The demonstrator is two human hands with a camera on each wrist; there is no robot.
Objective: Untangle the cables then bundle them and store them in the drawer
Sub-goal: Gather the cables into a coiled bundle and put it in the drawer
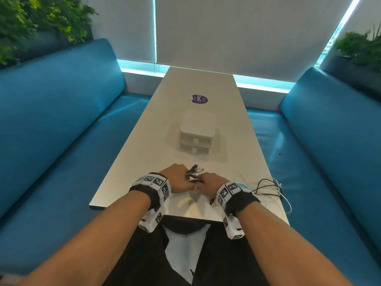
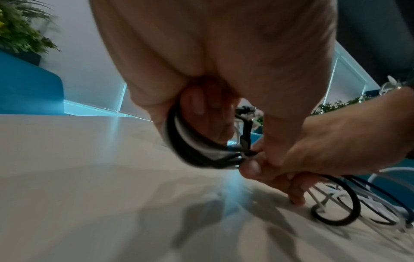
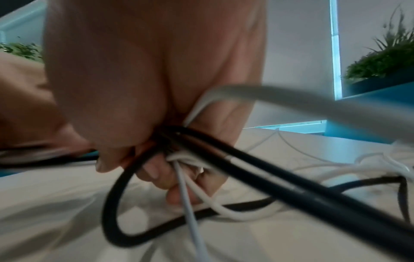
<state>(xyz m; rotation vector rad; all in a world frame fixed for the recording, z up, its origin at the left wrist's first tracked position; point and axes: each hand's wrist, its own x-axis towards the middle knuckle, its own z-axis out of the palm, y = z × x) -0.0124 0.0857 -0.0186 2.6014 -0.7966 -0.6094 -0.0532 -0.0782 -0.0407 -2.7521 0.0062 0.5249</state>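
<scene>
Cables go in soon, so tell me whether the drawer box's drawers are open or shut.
Shut: both fronts of the small white two-drawer box sit flush, knobs in line, none pulled out.

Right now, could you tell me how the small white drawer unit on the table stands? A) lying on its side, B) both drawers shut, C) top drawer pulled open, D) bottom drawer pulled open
B: in the head view the drawer unit stands upright on the table with both drawer fronts flush, while the left hand and right hand both hold the cables nearer the person.
</scene>
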